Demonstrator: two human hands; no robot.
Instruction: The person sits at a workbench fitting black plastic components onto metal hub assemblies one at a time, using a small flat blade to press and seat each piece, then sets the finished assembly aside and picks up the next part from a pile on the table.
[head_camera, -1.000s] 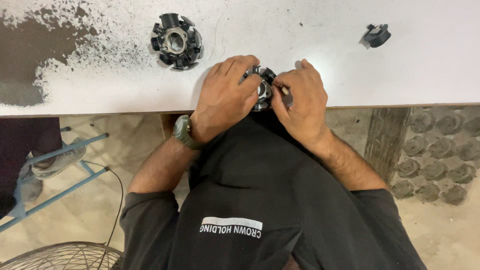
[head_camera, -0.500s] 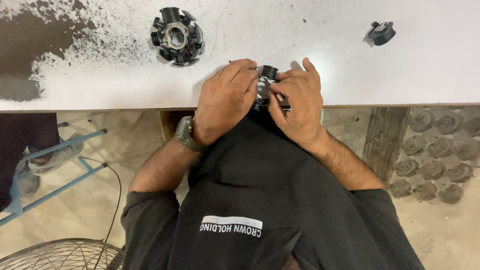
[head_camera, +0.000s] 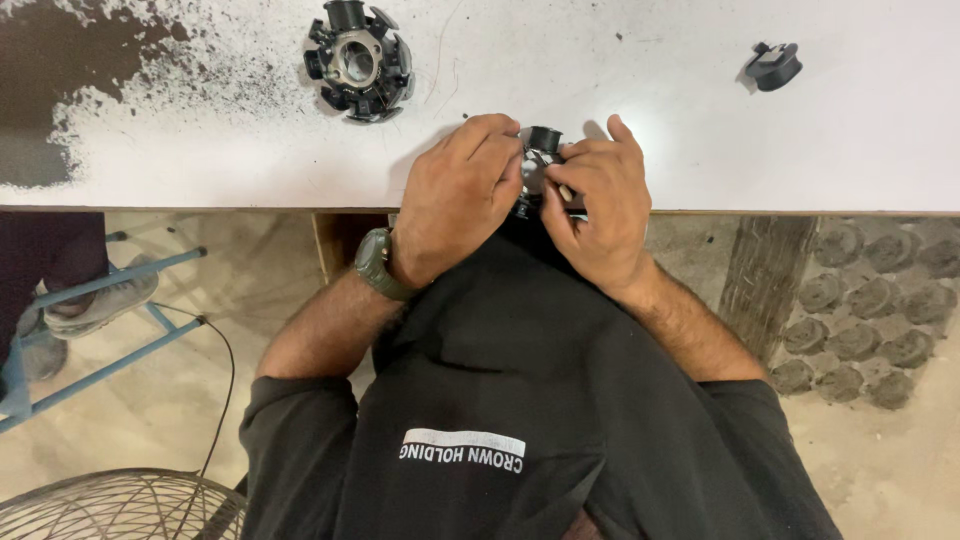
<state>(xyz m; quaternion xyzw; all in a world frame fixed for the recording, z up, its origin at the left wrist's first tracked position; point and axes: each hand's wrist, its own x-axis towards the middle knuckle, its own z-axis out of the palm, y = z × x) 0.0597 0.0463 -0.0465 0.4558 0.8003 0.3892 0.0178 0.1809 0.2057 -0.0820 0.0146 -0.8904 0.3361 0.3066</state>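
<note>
Both my hands are closed around a small black and silver round part (head_camera: 540, 160) at the near edge of the white table (head_camera: 850, 140). My left hand (head_camera: 455, 200), with a dark green watch on its wrist, covers the part's left side. On the right side, my right hand (head_camera: 600, 200) pinches it with thumb and fingers. Most of the part is hidden by my fingers. A larger black ring-shaped part with several lobes and a metal centre (head_camera: 358, 62) lies on the table beyond my left hand.
A small black cap-like piece (head_camera: 775, 67) lies at the table's far right. Dark specks and a worn dark patch (head_camera: 60, 70) cover the table's left end. Below are a blue metal frame (head_camera: 100, 320), a wire fan guard (head_camera: 110, 505) and stacked round parts (head_camera: 870, 330).
The view has drifted slightly downward on the table. My fingers have shifted a little around the small part, which stays at the table edge.
</note>
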